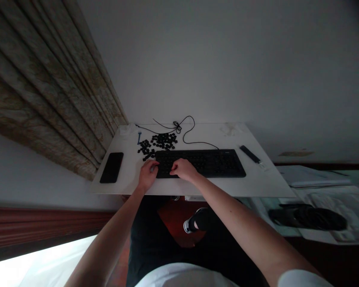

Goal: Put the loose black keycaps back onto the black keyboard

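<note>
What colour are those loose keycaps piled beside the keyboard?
The keycaps are black, like the keyboard; the head view shows them best.

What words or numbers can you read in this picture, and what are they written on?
No words, brands or numbers can be read clearly.
The black keyboard: any key markings are too small and dark to read.
The loose black keycaps: any markings are too small to read.
The papers on the right: too blurred to read.

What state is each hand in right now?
Left hand: curled at the black keyboard, grip unclear.
Right hand: curled on the keys, grip unclear.
</note>
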Demonstrator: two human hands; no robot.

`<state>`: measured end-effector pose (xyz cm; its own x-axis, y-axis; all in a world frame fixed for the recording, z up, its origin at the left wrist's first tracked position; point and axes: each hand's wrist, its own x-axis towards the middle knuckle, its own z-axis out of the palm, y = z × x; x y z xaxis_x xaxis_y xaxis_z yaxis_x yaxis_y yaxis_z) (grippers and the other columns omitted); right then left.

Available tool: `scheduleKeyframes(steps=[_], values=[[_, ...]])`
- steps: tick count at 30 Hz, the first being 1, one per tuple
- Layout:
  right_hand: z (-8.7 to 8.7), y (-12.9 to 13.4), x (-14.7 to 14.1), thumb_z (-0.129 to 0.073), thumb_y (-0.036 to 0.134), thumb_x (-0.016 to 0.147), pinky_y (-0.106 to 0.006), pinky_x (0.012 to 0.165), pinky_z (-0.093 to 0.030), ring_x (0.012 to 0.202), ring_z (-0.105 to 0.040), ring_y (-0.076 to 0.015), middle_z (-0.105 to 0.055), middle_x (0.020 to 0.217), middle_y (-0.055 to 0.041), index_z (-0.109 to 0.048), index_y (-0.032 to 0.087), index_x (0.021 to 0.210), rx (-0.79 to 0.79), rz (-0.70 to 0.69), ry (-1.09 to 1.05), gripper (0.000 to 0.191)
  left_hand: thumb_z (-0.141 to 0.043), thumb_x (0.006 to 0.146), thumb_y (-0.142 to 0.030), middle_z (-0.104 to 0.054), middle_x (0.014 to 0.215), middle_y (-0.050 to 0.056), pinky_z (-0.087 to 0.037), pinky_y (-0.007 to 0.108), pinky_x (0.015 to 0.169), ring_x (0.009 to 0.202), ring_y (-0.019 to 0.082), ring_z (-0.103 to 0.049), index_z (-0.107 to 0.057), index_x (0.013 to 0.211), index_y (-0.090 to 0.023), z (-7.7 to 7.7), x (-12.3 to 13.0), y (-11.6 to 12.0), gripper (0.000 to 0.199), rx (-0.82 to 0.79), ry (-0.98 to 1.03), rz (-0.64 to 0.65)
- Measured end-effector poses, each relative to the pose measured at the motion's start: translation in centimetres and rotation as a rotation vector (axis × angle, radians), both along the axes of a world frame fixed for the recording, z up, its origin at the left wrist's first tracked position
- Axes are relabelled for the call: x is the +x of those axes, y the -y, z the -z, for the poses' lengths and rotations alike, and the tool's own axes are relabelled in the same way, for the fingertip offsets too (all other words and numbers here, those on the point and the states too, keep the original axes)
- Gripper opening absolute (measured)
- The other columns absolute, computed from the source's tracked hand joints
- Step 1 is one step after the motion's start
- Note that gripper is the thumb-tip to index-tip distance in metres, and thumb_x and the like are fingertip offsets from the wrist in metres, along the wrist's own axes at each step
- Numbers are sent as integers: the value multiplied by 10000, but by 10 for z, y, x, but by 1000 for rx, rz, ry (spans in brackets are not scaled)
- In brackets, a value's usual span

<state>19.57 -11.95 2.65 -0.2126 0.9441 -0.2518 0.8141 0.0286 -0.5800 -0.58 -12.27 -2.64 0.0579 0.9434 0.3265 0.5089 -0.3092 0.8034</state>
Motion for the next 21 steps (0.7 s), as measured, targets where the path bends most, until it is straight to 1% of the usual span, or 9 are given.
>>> scheduleKeyframes(steps=[3,6,8,12,15,21], values=[[0,-7,1,-799,237,708,-218,633,-454,732,-694,-155,-757,783,-19,-765,201,781,-17,-29,-13,88,-542,805,-104,-659,907,23,-522,347,883,906,173,-634,-671,866,-211,0,0,0,179,-3,4,-1],[3,-5,5,-770,239,753,-218,643,-466,735,-696,-153,-759,798,-24,-776,196,897,25,-98,-74,150,-541,804,-97,-661,915,25,-529,347,875,906,174,-637,-674,879,-210,1,-1,0,190,-11,8,2],[6,0,8,-734,262,805,-227,684,-479,773,-703,-158,-767,850,-31,-775,204,953,72,-139,-96,165,-541,804,-91,-664,918,25,-532,351,879,913,177,-640,-676,886,-213,2,-1,-1,200,-18,6,6],[8,7,9,-686,308,866,-253,749,-481,833,-702,-175,-766,934,-41,-772,220,967,145,-188,-30,160,-547,802,-79,-667,926,25,-532,349,883,916,177,-642,-680,896,-215,3,-2,-3,213,-25,4,10],[7,10,8,-683,301,874,-262,763,-475,852,-697,-185,-758,966,-52,-763,210,983,156,-197,29,163,-549,800,-74,-668,932,25,-530,347,881,909,174,-639,-683,899,-212,3,-2,-3,217,-25,-3,8],[7,15,6,-640,293,913,-278,833,-465,939,-683,-199,-738,1036,-68,-746,192,1013,199,-203,69,177,-547,805,-74,-669,930,23,-525,346,883,911,174,-637,-682,891,-210,2,-1,-3,210,-22,4,12]])
